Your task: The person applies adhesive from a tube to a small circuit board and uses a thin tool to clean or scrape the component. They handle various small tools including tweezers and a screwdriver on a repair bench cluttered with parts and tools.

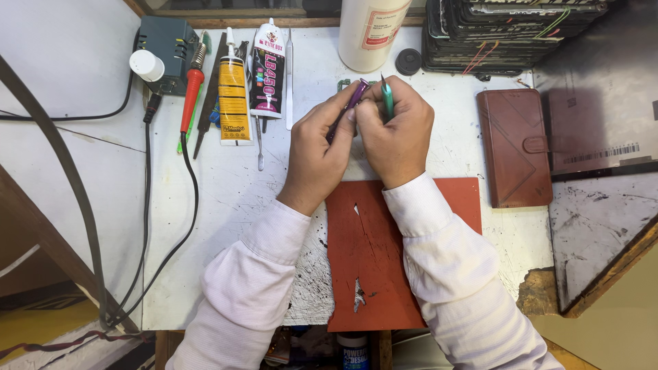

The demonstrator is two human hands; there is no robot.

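Purple tool [351, 99] sits pinched in your left hand [317, 147], teal tool [387, 96] clamped in your right hand [396, 133], both at far surface [226, 199] above red mat [439, 205]. Likely light, stiff, slim; grip mid-shaft.

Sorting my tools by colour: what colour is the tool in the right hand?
Teal green; the tool stands up out of the right hand in the head view.

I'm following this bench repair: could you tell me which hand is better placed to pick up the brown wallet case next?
Probably the right hand: the brown wallet case lies on its side, nearer than to the left hand. It holds a teal tool; the left grips a purple tool.
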